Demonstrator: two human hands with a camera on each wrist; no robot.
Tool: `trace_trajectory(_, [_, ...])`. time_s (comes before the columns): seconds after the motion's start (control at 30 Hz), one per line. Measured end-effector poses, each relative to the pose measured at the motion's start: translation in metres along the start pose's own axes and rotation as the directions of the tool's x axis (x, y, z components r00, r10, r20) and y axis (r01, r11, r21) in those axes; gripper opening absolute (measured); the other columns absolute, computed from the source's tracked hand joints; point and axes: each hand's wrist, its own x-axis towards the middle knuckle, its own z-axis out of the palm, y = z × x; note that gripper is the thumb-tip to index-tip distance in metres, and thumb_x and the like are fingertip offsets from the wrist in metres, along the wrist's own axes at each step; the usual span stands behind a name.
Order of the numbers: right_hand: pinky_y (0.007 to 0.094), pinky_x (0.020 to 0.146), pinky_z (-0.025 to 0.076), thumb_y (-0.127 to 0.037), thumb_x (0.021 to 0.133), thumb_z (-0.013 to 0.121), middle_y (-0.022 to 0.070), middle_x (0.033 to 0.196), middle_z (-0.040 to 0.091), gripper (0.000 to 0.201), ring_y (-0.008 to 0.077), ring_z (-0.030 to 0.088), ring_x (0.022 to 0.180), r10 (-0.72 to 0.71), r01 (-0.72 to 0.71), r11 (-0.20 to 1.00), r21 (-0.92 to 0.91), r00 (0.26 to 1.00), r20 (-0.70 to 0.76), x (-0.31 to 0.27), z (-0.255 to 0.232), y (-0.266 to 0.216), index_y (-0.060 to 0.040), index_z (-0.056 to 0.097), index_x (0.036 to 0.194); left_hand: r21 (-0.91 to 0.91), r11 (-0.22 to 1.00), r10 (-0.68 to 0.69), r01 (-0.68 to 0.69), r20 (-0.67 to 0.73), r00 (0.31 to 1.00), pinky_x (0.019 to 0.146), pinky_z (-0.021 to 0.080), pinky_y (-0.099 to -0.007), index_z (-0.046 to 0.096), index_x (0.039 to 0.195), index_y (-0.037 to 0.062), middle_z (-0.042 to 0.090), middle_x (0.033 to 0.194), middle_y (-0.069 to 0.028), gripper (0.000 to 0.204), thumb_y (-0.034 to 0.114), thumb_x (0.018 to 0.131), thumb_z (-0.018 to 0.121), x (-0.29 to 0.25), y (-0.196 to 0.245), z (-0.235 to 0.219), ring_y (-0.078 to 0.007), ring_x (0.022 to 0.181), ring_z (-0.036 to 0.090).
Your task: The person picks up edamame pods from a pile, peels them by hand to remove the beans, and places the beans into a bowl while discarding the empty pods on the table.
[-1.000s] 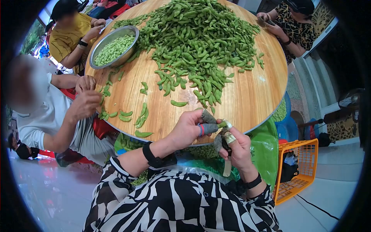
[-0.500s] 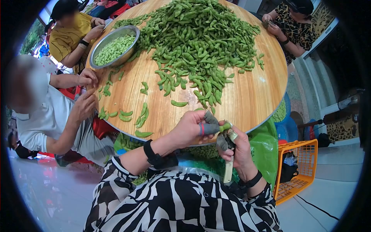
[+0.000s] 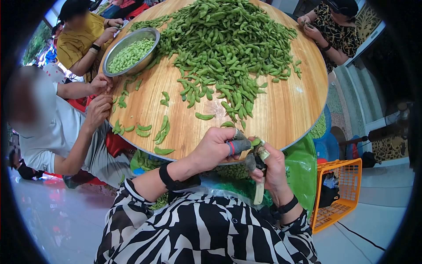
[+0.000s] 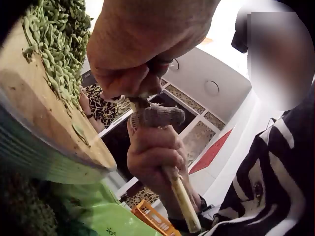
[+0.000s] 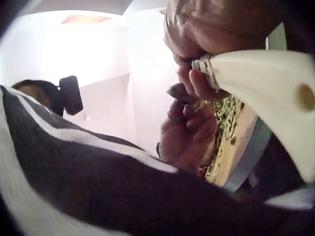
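Over the near edge of the round wooden table (image 3: 281,114), my left hand (image 3: 215,147) pinches a green soybean pod (image 3: 256,142) between finger and thumb, both wearing grey finger covers. Right beside it, my right hand (image 3: 273,165) grips a tool with a cream-white handle (image 3: 259,192); its working end is hidden among the fingers. That handle (image 5: 266,73) looks large in the right wrist view and has a hole near its end. Pale wrapping and a grey cover (image 4: 160,117) sit on the right fingers. Both hands' fingertips meet at the pod.
A big heap of soybean pods (image 3: 228,44) covers the table's far middle. Left of it stands a metal bowl (image 3: 151,33) of shelled beans. Several loose pods (image 3: 162,130) lie near the left edge. Other people sit around. An orange crate (image 3: 336,193) stands at right.
The pod between my hands has shifted and turned slightly, with both hands staying close together. A pod now shows on the table just beyond my left hand. The person at left has brought their hands closer together.
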Motion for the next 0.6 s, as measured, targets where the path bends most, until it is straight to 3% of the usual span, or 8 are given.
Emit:
trace_trajectory(0.07, [0.0204,0.038,0.032,-0.010,0.095,0.050,0.0040,0.072,0.056,0.031,0.0048,0.040,0.044,-0.168,0.136,0.896,-0.424,0.985,-0.038,0.000,-0.006,0.002,0.0018,0.052,0.124,-0.160,0.978,-0.130,0.134,0.029,0.991,0.046,0.038,-0.0166,0.069,0.092,0.0043,0.059,0.064,0.0029,0.013,0.016,0.089,0.064,-0.001,0.001,0.003,-0.0018,0.055,0.053])
trace_trajectory(0.17, [0.0193,0.048,0.040,-0.007,0.090,0.060,0.0015,0.077,0.057,0.026,0.0048,0.049,0.055,-0.236,0.139,0.813,-0.565,0.967,-0.101,-0.001,-0.006,-0.001,0.0016,0.057,0.114,0.001,0.973,-0.228,0.230,0.113,0.967,0.042,0.034,-0.0155,0.068,0.091,0.0046,0.058,0.061,0.0014,0.012,0.016,0.089,0.064,-0.002,0.007,-0.001,-0.0023,0.050,0.051])
trace_trajectory(0.2, [0.0201,0.063,0.045,-0.005,0.084,0.066,-0.0005,0.082,0.058,0.026,0.0058,0.054,0.070,-0.360,0.232,0.765,-0.601,0.928,-0.100,0.001,-0.001,0.000,0.0008,0.058,0.108,0.002,0.973,-0.230,0.232,0.113,0.966,0.042,0.034,-0.0155,0.068,0.091,0.0046,0.058,0.061,0.0014,0.012,0.016,0.089,0.064,-0.002,0.004,0.000,-0.0023,0.050,0.051])
trace_trajectory(0.3, [0.0214,0.073,0.045,-0.005,0.082,0.069,-0.0019,0.087,0.059,0.025,0.0059,0.054,0.081,-0.354,0.225,0.731,-0.644,0.932,-0.076,0.001,0.002,-0.004,0.0002,0.059,0.105,-0.156,0.925,-0.333,0.346,0.103,0.937,0.038,0.030,-0.0167,0.066,0.089,0.0044,0.055,0.057,0.0013,0.012,0.016,0.089,0.063,0.001,-0.010,0.001,-0.0033,0.044,0.045])
trace_trajectory(0.37, [0.0212,0.072,0.045,-0.005,0.081,0.070,-0.0019,0.086,0.058,0.025,0.0058,0.053,0.079,-0.306,0.193,0.713,-0.674,0.951,-0.051,0.001,-0.006,-0.005,-0.0002,0.059,0.103,-0.429,0.811,-0.341,0.398,0.205,0.917,0.037,0.027,-0.0177,0.065,0.086,0.0046,0.050,0.054,0.0018,0.012,0.015,0.090,0.062,0.000,-0.018,0.002,-0.0037,0.041,0.041])
trace_trajectory(0.5, [0.0213,0.067,0.044,-0.007,0.080,0.072,-0.0010,0.082,0.057,0.023,0.0060,0.050,0.074,-0.243,0.122,0.632,-0.765,0.969,-0.046,-0.004,-0.008,-0.001,-0.0014,0.059,0.098,-0.457,0.781,-0.382,0.426,0.190,0.904,0.036,0.024,-0.0185,0.064,0.086,0.0044,0.047,0.052,0.0029,0.011,0.015,0.089,0.063,-0.002,-0.025,0.006,-0.0039,0.040,0.038])
trace_trajectory(0.6, [0.0212,0.056,0.040,-0.008,0.079,0.071,-0.0012,0.073,0.054,0.023,0.0056,0.048,0.062,-0.271,0.192,0.543,-0.817,0.961,0.046,-0.004,-0.012,0.003,-0.0012,0.058,0.096,-0.388,0.828,-0.367,0.404,0.168,0.915,0.037,0.025,-0.0188,0.064,0.085,0.0047,0.047,0.054,0.0033,0.010,0.013,0.090,0.061,-0.004,-0.027,0.009,-0.0031,0.041,0.038])
